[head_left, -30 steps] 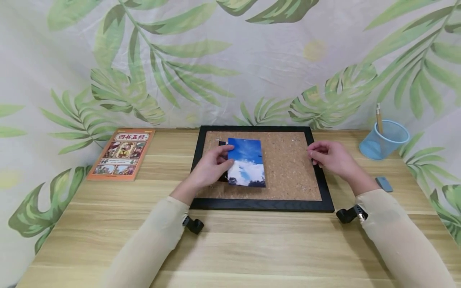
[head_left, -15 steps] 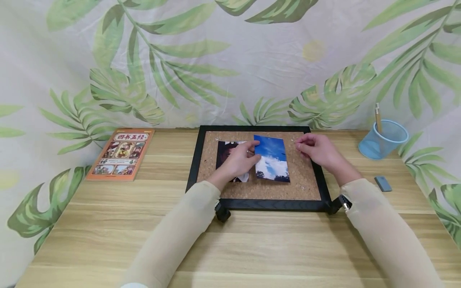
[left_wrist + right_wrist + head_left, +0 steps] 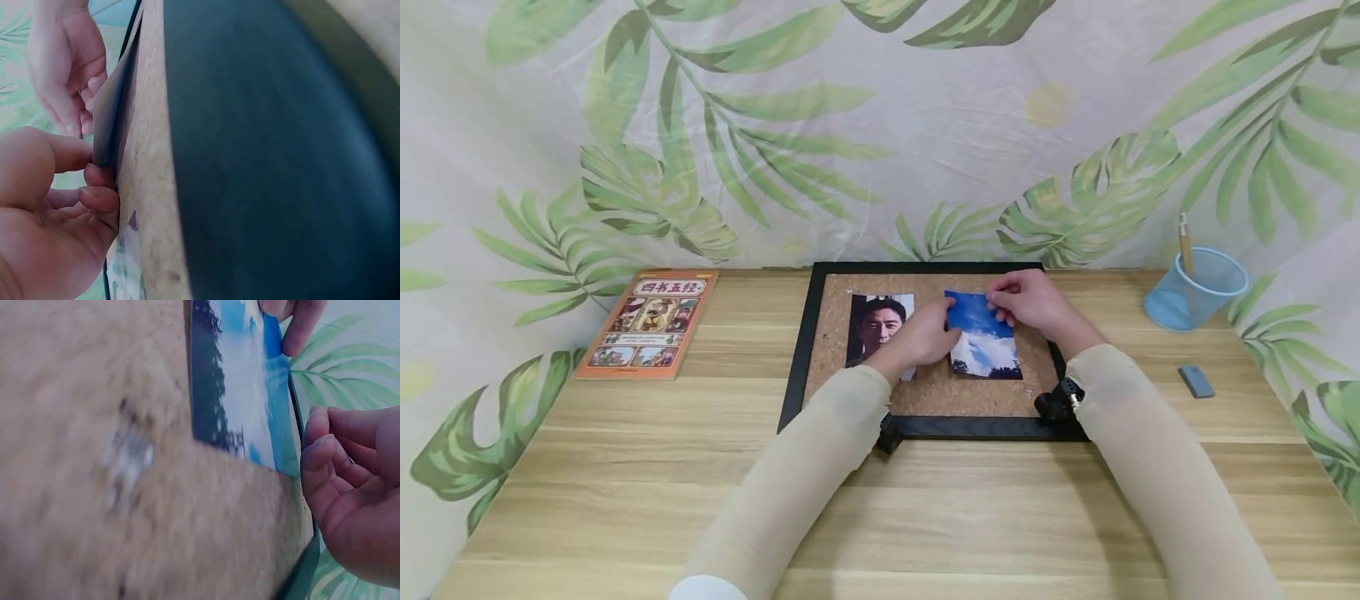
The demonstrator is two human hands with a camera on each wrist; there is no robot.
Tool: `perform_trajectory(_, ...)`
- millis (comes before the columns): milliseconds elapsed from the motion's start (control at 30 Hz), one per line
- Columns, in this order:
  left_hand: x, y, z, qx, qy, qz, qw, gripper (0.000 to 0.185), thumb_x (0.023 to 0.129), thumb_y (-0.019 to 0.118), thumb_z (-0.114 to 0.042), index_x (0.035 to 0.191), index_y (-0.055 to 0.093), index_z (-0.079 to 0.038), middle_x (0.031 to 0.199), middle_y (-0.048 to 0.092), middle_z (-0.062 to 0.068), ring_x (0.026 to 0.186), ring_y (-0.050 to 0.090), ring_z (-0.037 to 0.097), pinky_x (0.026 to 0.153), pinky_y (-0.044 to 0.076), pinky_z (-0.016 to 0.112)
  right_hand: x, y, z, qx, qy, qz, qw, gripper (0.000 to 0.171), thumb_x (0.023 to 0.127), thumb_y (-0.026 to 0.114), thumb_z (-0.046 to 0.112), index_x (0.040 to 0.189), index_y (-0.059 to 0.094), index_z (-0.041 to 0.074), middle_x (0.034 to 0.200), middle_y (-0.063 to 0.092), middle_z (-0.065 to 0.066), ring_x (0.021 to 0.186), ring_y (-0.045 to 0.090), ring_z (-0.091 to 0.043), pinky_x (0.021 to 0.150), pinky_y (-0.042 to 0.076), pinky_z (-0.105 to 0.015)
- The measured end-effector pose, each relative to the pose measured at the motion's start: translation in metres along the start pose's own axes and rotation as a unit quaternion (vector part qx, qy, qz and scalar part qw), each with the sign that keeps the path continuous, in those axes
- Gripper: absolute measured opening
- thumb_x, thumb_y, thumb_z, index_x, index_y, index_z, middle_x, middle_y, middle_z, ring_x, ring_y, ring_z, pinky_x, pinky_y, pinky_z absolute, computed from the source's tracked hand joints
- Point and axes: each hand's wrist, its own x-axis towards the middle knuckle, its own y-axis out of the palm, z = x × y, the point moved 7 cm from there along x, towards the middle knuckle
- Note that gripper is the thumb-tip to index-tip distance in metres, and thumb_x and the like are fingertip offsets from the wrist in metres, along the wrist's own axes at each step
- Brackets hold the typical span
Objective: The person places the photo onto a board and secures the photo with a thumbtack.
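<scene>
My left hand [image 3: 928, 335] pinches the left edge of a photo of blue sky and clouds [image 3: 985, 342], held over the right half of a black-framed corkboard [image 3: 936, 400]. In the left wrist view, the photo's edge stands out from the cork. At the photo's upper right corner is my right hand [image 3: 1033, 302], thumb and fingertips pinched together. A thin dark point shows at those fingertips in the left wrist view, like a push pin mostly hidden by the fingers. A portrait photo [image 3: 868, 317] lies on the left of the board, partly behind my left hand.
Several clear push pins sit in the cork; one blurred clear pin [image 3: 132, 450] shows up close. An orange book [image 3: 647, 325] lies at the left. On the right stand a blue mesh cup [image 3: 1180, 296] holding a pencil [image 3: 1185, 242] and, nearer, a blue-grey eraser [image 3: 1196, 382].
My left hand has carried the sky photo rightward, off the portrait photo, which now shows. My right hand has moved left from the frame's right edge to the sky photo's upper corner.
</scene>
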Motion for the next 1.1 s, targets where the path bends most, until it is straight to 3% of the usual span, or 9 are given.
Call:
perform_trajectory(400, 0.004, 0.0, -0.003, 0.033, -0.019, 0.016, 0.9992, 0.057, 0.097, 0.051, -0.02, 0.147, 0.031, -0.001, 0.149, 0.038, 0.014, 0.138, 0.036, 0.024, 0.112, 0.028, 0.034, 0.024, 0.013, 0.008, -0.117, 0.008, 0.019, 0.993, 0.021, 0.097, 0.055, 0.017, 0.106, 0.066, 0.002, 0.086, 0.068, -0.011, 0.058, 0.059, -0.017, 0.052, 0.047, -0.028)
perform_trajectory(867, 0.003, 0.0, -0.003, 0.042, -0.016, 0.02, 0.9988, 0.057, 0.098, 0.05, -0.019, 0.148, 0.029, -0.001, 0.15, 0.037, 0.014, 0.138, 0.036, 0.024, 0.112, 0.028, 0.034, 0.035, 0.018, 0.012, -0.153, 0.057, 0.023, 0.986, 0.02, 0.097, 0.054, 0.017, 0.101, 0.067, 0.003, 0.081, 0.065, -0.006, 0.061, 0.057, -0.015, 0.055, 0.047, -0.027)
perform_trajectory(1100, 0.004, 0.001, -0.002, 0.05, -0.012, 0.021, 0.9984, 0.057, 0.098, 0.051, -0.019, 0.147, 0.03, -0.001, 0.149, 0.038, 0.014, 0.138, 0.036, 0.024, 0.112, 0.028, 0.034, 0.035, 0.018, 0.012, -0.133, 0.072, 0.027, 0.988, 0.02, 0.098, 0.053, 0.017, 0.102, 0.066, 0.002, 0.084, 0.064, -0.008, 0.065, 0.058, -0.016, 0.057, 0.047, -0.028)
